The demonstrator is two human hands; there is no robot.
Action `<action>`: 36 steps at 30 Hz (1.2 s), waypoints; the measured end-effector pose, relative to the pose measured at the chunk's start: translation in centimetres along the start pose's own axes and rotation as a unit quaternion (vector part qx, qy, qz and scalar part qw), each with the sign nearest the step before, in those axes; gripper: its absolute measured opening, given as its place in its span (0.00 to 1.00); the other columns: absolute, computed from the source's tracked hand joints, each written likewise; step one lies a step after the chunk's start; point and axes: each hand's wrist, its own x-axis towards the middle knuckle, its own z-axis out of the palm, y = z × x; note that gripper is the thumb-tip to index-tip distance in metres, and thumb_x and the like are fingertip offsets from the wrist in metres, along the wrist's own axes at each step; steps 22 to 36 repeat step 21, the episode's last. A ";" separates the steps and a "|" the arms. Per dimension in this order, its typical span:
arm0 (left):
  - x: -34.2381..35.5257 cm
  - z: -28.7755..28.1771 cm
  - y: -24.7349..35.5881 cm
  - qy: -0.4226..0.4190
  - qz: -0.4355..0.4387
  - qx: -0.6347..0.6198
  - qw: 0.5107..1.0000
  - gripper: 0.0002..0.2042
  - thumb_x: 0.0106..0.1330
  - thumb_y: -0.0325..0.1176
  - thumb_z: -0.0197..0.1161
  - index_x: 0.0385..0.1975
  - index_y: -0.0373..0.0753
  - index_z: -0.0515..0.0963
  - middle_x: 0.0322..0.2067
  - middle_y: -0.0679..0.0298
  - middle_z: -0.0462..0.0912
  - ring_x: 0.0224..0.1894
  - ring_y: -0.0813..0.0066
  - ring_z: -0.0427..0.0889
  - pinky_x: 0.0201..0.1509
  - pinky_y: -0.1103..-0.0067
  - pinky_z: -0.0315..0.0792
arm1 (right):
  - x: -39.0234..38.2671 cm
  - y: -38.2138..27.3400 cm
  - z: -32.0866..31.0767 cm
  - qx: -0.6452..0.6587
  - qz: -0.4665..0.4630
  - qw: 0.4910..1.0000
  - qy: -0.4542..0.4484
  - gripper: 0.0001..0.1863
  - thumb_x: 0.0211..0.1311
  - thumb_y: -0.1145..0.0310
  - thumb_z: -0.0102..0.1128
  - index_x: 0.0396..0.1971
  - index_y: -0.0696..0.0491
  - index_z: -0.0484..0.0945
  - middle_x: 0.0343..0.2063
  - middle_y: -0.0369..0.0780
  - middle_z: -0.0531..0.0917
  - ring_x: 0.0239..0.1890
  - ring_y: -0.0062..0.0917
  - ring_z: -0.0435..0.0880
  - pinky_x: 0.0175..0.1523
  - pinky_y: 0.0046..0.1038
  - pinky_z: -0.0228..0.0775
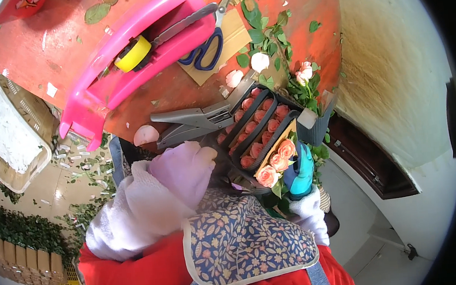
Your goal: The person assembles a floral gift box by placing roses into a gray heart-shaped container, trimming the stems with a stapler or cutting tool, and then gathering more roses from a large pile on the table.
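Note:
A bundle of coral-pink roses stands in front of me at the table edge. Dark grey corrugated strips separate its rows, and brown card backs the nearest row. My right hand, in a teal and dark blue glove, is closed against the bundle's right side, partly behind leaves. On the left, my left hand, in a pale lilac glove, is curled beside the dark wrapping; what its fingers hold is hidden. A grey metal stapler lies just beyond that hand, its far end against the bundle.
A pink tape dispenser with yellow tape carries a knife blade. Blue-handled scissors rest on cardboard. Loose petals and leaves litter the red table. A dark grey container of roses stands right; a basket stands left.

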 end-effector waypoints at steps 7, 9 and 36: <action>0.7 -0.2 -1.3 -0.033 0.052 -0.030 0.998 0.09 0.65 0.31 0.56 0.42 0.39 0.79 0.30 0.57 0.78 0.39 0.55 0.79 0.42 0.68 0.74 | 0.1 0.2 1.0 0.026 0.040 0.998 0.037 0.24 0.53 0.81 0.63 0.54 0.57 0.75 0.44 0.44 0.80 0.45 0.33 0.82 0.49 0.30 0.73; 1.3 0.4 -0.8 -0.016 0.112 -0.043 0.993 0.10 0.65 0.33 0.57 0.44 0.40 0.78 0.32 0.58 0.78 0.41 0.56 0.79 0.42 0.68 0.74 | -0.1 -0.1 0.5 0.016 0.023 0.999 0.026 0.27 0.52 0.81 0.63 0.56 0.58 0.74 0.48 0.45 0.79 0.47 0.36 0.81 0.49 0.33 0.73; 8.6 6.9 6.6 0.024 0.181 0.223 0.958 0.18 0.62 0.34 0.64 0.50 0.41 0.71 0.42 0.49 0.73 0.42 0.48 0.77 0.46 0.66 0.73 | -0.5 0.8 -1.9 0.038 0.017 0.999 0.003 0.29 0.53 0.74 0.61 0.59 0.50 0.72 0.49 0.47 0.78 0.45 0.42 0.81 0.48 0.39 0.73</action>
